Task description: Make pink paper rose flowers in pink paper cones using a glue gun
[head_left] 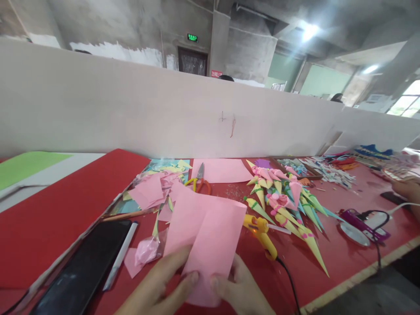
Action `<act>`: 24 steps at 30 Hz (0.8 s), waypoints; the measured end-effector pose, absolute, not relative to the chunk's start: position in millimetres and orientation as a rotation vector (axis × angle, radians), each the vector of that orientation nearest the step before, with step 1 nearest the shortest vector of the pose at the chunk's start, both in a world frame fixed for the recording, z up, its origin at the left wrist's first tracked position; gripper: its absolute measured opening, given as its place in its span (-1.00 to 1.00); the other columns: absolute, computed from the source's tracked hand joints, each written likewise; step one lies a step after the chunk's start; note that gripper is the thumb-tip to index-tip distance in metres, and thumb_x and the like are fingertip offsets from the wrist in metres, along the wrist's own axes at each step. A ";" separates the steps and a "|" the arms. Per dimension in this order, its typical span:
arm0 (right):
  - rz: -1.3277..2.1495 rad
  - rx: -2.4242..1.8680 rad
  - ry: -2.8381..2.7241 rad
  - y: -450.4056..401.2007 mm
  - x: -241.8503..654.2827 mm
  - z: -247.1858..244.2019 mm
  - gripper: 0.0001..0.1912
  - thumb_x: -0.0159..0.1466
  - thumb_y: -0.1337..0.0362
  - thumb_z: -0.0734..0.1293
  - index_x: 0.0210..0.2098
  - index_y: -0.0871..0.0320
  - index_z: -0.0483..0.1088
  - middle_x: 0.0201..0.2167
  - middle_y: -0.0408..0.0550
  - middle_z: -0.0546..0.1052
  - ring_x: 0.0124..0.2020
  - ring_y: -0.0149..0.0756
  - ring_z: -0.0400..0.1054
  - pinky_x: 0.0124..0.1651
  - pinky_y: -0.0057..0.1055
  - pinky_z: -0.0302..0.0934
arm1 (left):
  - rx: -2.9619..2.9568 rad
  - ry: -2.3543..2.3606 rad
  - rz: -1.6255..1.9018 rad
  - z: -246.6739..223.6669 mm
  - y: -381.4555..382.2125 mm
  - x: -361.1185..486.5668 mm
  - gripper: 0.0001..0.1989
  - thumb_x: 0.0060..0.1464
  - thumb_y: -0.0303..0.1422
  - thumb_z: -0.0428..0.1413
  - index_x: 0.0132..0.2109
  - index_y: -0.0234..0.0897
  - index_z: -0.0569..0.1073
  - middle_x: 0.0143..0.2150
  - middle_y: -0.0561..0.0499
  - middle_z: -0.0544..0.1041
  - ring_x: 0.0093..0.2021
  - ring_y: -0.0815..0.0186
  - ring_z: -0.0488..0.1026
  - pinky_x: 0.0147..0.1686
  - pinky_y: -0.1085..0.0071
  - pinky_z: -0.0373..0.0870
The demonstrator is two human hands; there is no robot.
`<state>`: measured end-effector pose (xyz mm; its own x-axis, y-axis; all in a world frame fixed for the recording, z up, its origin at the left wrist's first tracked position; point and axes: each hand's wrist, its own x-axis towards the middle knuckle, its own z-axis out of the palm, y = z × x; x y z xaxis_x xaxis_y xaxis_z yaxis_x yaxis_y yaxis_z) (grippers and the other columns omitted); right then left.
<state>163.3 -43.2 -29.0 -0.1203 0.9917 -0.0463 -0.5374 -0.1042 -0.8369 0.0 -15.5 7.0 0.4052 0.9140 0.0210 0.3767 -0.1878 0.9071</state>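
Both of my hands grip a pink craft sheet (215, 238), partly folded over on itself, above the red table. My left hand (170, 280) has its thumb pressed on the lower left of the fold, with the fingers behind the sheet. On the lower right edge, my right hand (238, 284) pinches with its thumb in front. Behind the sheet stand scissors (201, 175) with yellow and orange handles. To the right lies a yellow glue gun (262, 232) with a glue stick in its back and a black cord.
Pink scraps (147, 192), a black phone (85, 262) and a white pen (120, 256) lie left, beside a large red sheet (65, 214). Several small decorated cones (288, 197) are heaped right, near a purple power strip (364, 225). Another person's hand (407, 188) shows far right. A white partition (164, 109) stands behind.
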 end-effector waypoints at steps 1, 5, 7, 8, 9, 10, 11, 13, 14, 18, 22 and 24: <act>1.523 -0.829 -0.784 -42.5 164.0 -31.2 -0.45 -0.16 0.02 0.52 -0.23 0.17 0.47 -0.28 0.02 0.59 -0.25 -0.11 0.46 -0.19 -0.24 0.31 | 1.840 1.156 0.774 5.8 -10.9 -2.5 -0.78 -0.07 -0.16 0.14 -0.25 -0.11 0.51 -0.28 0.01 0.55 -0.18 0.13 0.44 -0.19 0.35 0.45; 1.466 -0.902 -0.776 -38.2 166.3 -32.5 -0.57 -0.07 0.08 0.49 -0.27 0.21 0.49 -0.38 -0.02 0.59 -0.36 -0.22 0.45 -0.26 -0.34 0.31 | 1.867 1.289 0.920 -3.9 4.2 -10.2 -0.58 -0.13 -0.22 0.18 -0.07 -0.17 0.35 -0.16 -0.06 0.46 -0.22 0.16 0.42 -0.21 0.26 0.43; 1.488 -0.899 -0.782 -36.7 166.4 -31.0 -0.58 -0.05 0.13 0.49 -0.25 0.23 0.48 -0.41 -0.05 0.58 -0.39 -0.24 0.45 -0.28 -0.36 0.30 | 1.745 1.238 0.938 -9.9 7.7 -10.5 -0.34 -0.19 -0.20 0.21 0.10 -0.16 0.21 0.03 -0.15 0.38 -0.07 0.07 0.39 -0.11 0.17 0.39; 1.495 -0.898 -0.776 -36.3 166.0 -30.4 -0.58 -0.05 0.15 0.50 -0.24 0.23 0.47 -0.41 -0.06 0.58 -0.40 -0.25 0.45 -0.29 -0.36 0.30 | 1.671 1.183 0.929 -12.2 8.4 -9.5 -0.26 -0.21 -0.19 0.22 0.15 -0.15 0.15 0.10 -0.18 0.34 0.01 0.04 0.36 -0.06 0.14 0.36; 1.501 -0.898 -0.763 -36.2 165.2 -29.8 -0.57 -0.06 0.17 0.50 -0.22 0.23 0.46 -0.40 -0.05 0.58 -0.39 -0.24 0.45 -0.29 -0.36 0.30 | 1.588 1.118 0.914 -13.6 8.5 -8.0 -0.20 -0.22 -0.17 0.23 0.18 -0.13 0.12 0.14 -0.20 0.32 0.06 0.01 0.34 -0.03 0.11 0.34; 1.508 -0.894 -0.743 -36.2 164.1 -29.4 -0.55 -0.07 0.20 0.51 -0.20 0.22 0.44 -0.38 -0.05 0.58 -0.38 -0.24 0.45 -0.28 -0.36 0.31 | 1.500 1.053 0.881 -14.1 7.9 -6.0 -0.18 -0.22 -0.16 0.24 0.20 -0.12 0.11 0.14 -0.20 0.34 0.08 -0.01 0.33 -0.02 0.09 0.34; 1.515 -0.883 -0.718 -36.4 162.6 -29.1 -0.52 -0.08 0.21 0.51 -0.17 0.21 0.43 -0.36 -0.04 0.59 -0.35 -0.22 0.46 -0.27 -0.34 0.31 | 1.410 1.000 0.849 -13.5 6.7 -3.8 -0.19 -0.21 -0.14 0.23 0.20 -0.12 0.12 0.11 -0.19 0.38 0.06 -0.02 0.36 -0.03 0.08 0.35; 1.524 -0.862 -0.672 -36.7 158.9 -28.8 -0.47 -0.09 0.24 0.51 -0.13 0.20 0.39 -0.31 -0.01 0.59 -0.32 -0.18 0.47 -0.25 -0.31 0.32 | 1.261 0.959 0.827 -9.9 3.1 1.1 -0.27 -0.15 -0.12 0.21 0.18 -0.14 0.19 0.00 -0.16 0.50 -0.03 0.00 0.44 -0.09 0.10 0.40; 1.521 -0.865 -0.654 -36.9 156.9 -28.8 -0.46 -0.09 0.25 0.51 -0.12 0.20 0.38 -0.28 0.00 0.59 -0.30 -0.17 0.47 -0.24 -0.29 0.33 | 1.218 0.988 0.850 -7.3 1.0 3.4 -0.32 -0.13 -0.12 0.20 0.15 -0.16 0.25 -0.07 -0.14 0.54 -0.08 0.02 0.47 -0.12 0.13 0.42; 1.401 -1.003 -0.677 -37.2 150.2 -29.4 -0.41 -0.13 0.32 0.50 -0.09 0.18 0.36 -0.22 0.00 0.57 -0.19 -0.12 0.46 -0.14 -0.27 0.33 | 1.282 1.147 0.970 4.0 -4.2 11.0 -0.66 -0.16 -0.18 0.23 -0.21 -0.23 0.52 -0.27 -0.05 0.61 -0.23 0.09 0.52 -0.27 0.32 0.49; 1.380 -0.984 -0.765 -39.0 153.4 -25.7 -0.42 -0.12 0.23 0.51 -0.11 0.17 0.38 -0.23 -0.01 0.57 -0.17 -0.09 0.45 -0.12 -0.27 0.33 | 1.435 1.126 1.005 12.4 -1.9 15.2 -0.82 -0.13 -0.22 0.21 -0.46 -0.25 0.52 -0.38 0.00 0.60 -0.31 0.16 0.51 -0.32 0.40 0.49; 1.434 -0.899 -0.785 -41.3 160.7 -20.6 -0.36 -0.12 0.14 0.52 -0.06 0.14 0.36 -0.18 0.01 0.56 -0.15 -0.09 0.44 -0.11 -0.26 0.33 | 1.396 1.160 0.996 13.3 -1.5 15.6 -0.78 -0.12 -0.19 0.21 -0.49 -0.26 0.49 -0.38 0.01 0.60 -0.32 0.18 0.51 -0.35 0.42 0.49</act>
